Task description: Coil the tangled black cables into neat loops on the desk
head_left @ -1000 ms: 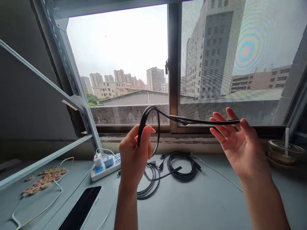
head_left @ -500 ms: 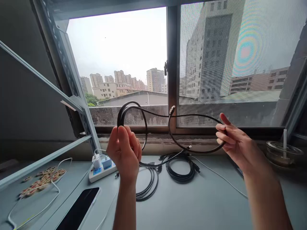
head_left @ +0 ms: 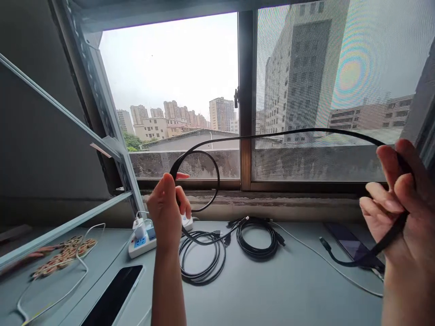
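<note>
Spreading a black cable [head_left: 288, 131] wide.
Pinching it looped in the left hand [head_left: 166, 213] at 9 o'clock, gripping it in the right hand [head_left: 397, 213], swung out to 3 o'clock since a second ago, above coiled cables [head_left: 257, 252] on the worktop [head_left: 278, 294].

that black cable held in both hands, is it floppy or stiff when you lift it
Probably springy rather than limp: the cable arches between left hand and right hand without sagging. Likely light, since loose grips carry it. Its free end below the right hand droops toward the table, so loose lengths would probably flop.
</note>
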A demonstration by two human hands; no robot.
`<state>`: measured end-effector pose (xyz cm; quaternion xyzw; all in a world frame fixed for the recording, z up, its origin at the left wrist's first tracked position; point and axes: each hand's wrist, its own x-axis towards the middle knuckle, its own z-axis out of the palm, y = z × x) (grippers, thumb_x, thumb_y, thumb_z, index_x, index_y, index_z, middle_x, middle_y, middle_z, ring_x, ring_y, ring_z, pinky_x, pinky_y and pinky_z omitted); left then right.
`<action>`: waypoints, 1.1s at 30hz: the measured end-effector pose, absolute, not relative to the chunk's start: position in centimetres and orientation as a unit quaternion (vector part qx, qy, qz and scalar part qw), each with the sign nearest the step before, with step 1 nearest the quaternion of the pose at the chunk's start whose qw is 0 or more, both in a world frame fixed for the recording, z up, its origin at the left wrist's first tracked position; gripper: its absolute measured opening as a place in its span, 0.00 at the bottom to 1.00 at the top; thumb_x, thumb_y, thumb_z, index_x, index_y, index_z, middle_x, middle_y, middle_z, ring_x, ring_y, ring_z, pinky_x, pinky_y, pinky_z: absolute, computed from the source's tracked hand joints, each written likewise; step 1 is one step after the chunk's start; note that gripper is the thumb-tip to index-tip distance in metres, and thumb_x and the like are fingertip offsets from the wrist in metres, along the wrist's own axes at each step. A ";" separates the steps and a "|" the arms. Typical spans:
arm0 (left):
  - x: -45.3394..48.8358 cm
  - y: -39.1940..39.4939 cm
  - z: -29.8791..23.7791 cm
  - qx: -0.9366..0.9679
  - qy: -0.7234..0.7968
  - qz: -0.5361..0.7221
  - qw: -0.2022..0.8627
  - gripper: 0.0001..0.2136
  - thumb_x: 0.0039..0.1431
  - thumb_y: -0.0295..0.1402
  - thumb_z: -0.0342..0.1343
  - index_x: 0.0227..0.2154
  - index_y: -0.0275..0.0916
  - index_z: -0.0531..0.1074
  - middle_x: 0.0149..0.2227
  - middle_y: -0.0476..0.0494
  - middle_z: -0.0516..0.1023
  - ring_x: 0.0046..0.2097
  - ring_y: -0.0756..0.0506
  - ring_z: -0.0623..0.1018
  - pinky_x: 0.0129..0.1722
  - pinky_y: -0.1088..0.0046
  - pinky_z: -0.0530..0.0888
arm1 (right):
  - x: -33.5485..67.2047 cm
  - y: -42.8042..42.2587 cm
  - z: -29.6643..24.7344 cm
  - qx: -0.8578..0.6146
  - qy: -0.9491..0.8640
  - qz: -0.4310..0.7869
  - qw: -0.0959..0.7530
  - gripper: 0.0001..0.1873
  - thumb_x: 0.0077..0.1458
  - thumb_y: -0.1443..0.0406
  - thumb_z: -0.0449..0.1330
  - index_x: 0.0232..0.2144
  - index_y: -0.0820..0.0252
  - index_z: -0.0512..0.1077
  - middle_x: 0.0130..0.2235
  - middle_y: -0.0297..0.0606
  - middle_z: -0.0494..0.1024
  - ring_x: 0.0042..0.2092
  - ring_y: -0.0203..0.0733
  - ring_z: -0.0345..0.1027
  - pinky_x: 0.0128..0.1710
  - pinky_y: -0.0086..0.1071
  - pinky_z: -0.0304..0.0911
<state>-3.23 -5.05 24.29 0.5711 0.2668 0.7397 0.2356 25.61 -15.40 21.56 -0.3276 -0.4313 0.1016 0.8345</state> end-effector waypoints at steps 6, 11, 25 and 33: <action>-3.3 -4.9 24.2 0.574 0.343 0.730 0.140 0.20 0.61 0.48 0.48 0.28 0.37 0.74 0.12 0.54 0.64 0.15 0.53 0.66 0.17 0.77 0.61 | 26.7 -15.0 21.3 -0.432 -0.340 -0.124 0.826 0.20 0.56 0.63 0.54 0.50 0.50 0.72 0.39 0.40 0.78 0.17 0.29 0.59 0.14 0.28 0.52; -3.3 -4.8 24.0 0.592 0.352 0.721 0.074 0.19 0.63 0.45 0.46 0.23 0.37 0.70 0.14 0.54 0.66 0.16 0.54 0.65 0.19 0.77 0.61 | 28.8 -14.0 20.5 -0.446 -0.309 -0.163 0.824 0.17 0.54 0.68 0.53 0.44 0.52 0.76 0.38 0.38 0.76 0.18 0.27 0.60 0.13 0.25 0.53; -0.9 -5.6 23.8 0.690 0.315 0.616 0.214 0.15 0.55 0.44 0.55 0.25 0.38 0.77 0.07 0.58 0.54 0.09 0.56 0.54 0.11 0.78 0.50 | 27.1 -12.2 20.2 -0.389 -0.433 -0.135 0.802 0.08 0.50 0.63 0.60 0.35 0.52 0.77 0.32 0.35 0.73 0.26 0.34 0.63 0.21 0.29 0.57; 1.3 -4.7 22.7 0.682 0.373 0.597 0.198 0.15 0.54 0.43 0.55 0.26 0.37 0.79 0.08 0.58 0.53 0.11 0.55 0.55 0.13 0.76 0.52 | 26.1 -12.1 20.4 -0.291 -0.527 -0.131 0.788 0.06 0.47 0.68 0.62 0.30 0.53 0.76 0.29 0.33 0.73 0.31 0.37 0.66 0.31 0.33 0.60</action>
